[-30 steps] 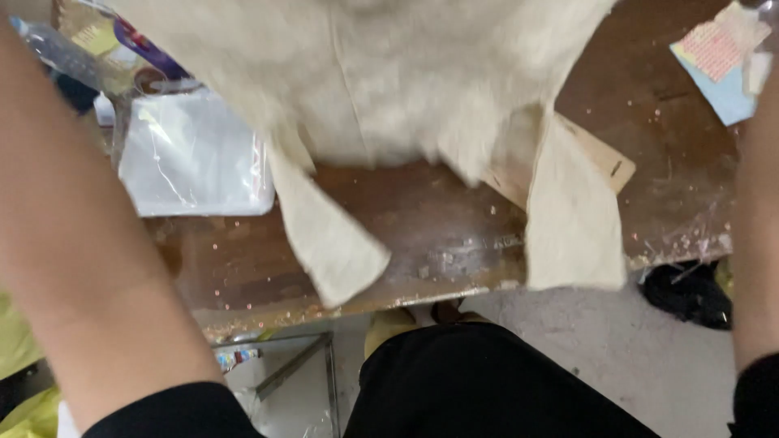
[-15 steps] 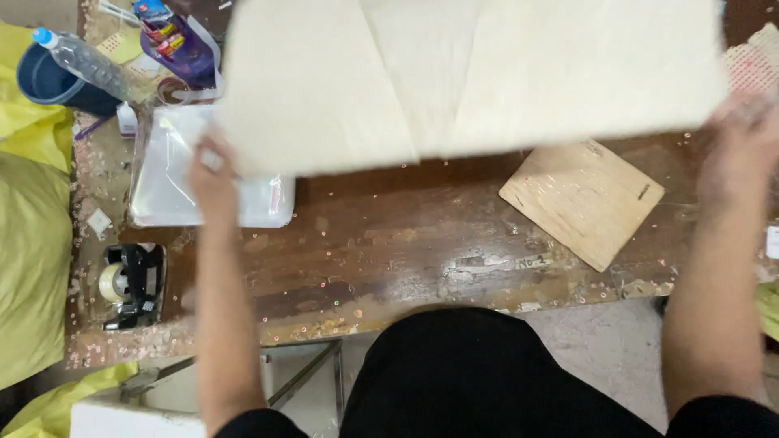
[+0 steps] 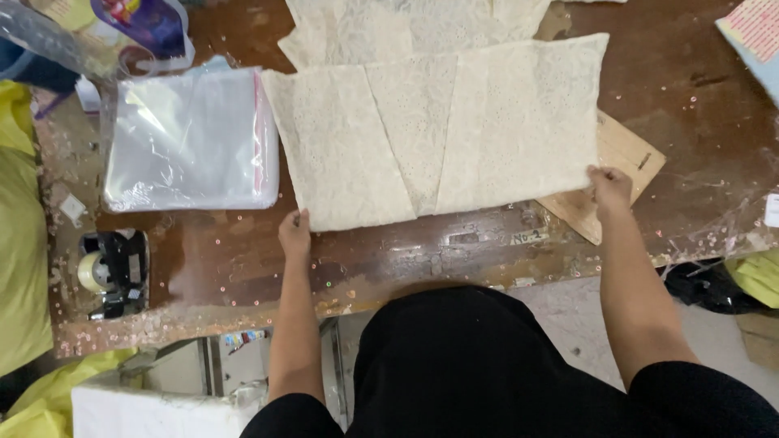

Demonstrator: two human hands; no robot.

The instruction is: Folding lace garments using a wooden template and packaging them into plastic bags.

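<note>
We pinch the folded cream lace fabric (image 3: pixel 442 130) at its near corners: left hand (image 3: pixel 294 234) grasps the left corner, right hand (image 3: pixel 610 186) the right. It lies flat on the wooden table (image 3: pixel 454 251), right of the clear plastic bags (image 3: pixel 191 138).

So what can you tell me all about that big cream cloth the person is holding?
The cream cloth looks like lace, dotted with tiny holes. It is folded into a wide rectangle, with flaps crossing in slanted lines on top. It lies flat on the brown wooden table, over more of the same fabric farther back. The left hand pinches its near left corner; the right hand holds its near right corner, above a thin wooden board.
</note>
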